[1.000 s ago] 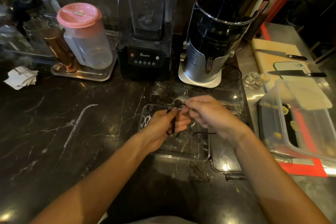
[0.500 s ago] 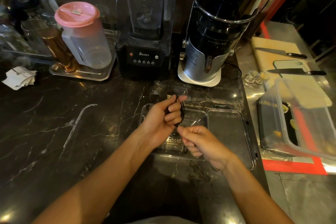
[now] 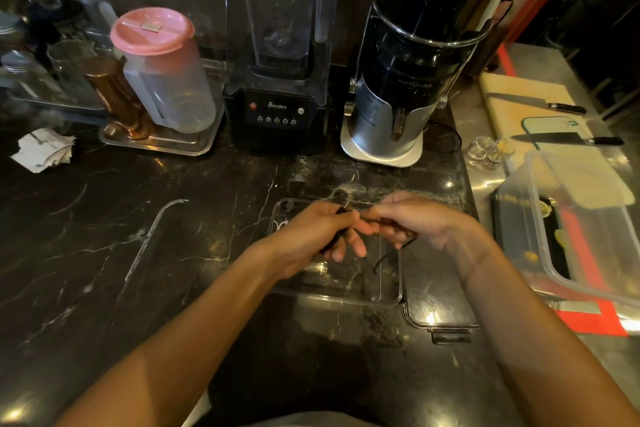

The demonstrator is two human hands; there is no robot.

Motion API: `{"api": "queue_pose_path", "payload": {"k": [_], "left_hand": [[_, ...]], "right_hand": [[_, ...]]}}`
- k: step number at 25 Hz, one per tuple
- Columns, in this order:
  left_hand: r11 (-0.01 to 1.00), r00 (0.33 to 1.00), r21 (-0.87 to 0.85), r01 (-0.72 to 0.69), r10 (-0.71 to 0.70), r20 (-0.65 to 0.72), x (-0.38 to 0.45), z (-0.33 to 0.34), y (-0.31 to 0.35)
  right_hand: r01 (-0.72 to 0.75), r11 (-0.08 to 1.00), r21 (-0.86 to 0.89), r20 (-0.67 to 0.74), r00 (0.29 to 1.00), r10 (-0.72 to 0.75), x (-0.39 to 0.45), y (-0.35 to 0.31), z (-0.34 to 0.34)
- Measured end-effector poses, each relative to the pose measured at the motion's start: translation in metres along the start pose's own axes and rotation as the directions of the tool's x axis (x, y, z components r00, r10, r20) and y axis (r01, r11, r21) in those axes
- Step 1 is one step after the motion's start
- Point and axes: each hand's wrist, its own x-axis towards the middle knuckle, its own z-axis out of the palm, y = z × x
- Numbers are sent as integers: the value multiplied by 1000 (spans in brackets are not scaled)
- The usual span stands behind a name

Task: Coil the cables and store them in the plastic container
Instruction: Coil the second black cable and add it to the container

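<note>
A thin black cable (image 3: pixel 384 257) is held between both hands over a clear plastic container (image 3: pixel 332 296) on the dark marble counter. My left hand (image 3: pixel 311 236) grips coiled loops of the cable in its fingers. My right hand (image 3: pixel 415 222) pinches the cable beside the left fingertips, and a loose end trails down below it into the container. A white cable (image 3: pixel 282 225) shows faintly at the container's left side. The container's clear lid (image 3: pixel 440 319) lies open to the right.
Behind the hands stand a black blender (image 3: pixel 277 104) and a juicer (image 3: pixel 401 97). A pink-lidded pitcher (image 3: pixel 162 73) and a copper cup sit on a tray at back left. To the right are a large clear bin (image 3: pixel 581 229), two knives (image 3: pixel 568 140) and a cutting board.
My right hand has swung up from below the left hand to meet its fingertips, winding the cable round. The left hand keeps its grip on the loops.
</note>
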Motion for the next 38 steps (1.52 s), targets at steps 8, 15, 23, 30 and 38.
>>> {"api": "queue_pose_path", "payload": {"k": [8,15,23,30,38], "left_hand": [[986,962,146,-74,109,-251,6,3,4],[844,950,-478,-243,109,-291,14,1,0],[668,978,-721,-185,51,-203,18,5,-6],[652,987,-743,-152,62,-148,15,2,-12],[866,931,-449,-220,49,-361,8,15,-2]], "right_hand": [[74,983,-167,-317,940,-125,-7,-24,32],[297,941,164,-367,904,-221,-20,-5,78],[269,856,442,-261,951,-164,-9,32,83],[408,769,491,-345,902,-258,-5,36,87],[419,892,169,-563,784,-262,0,32,94]]}}
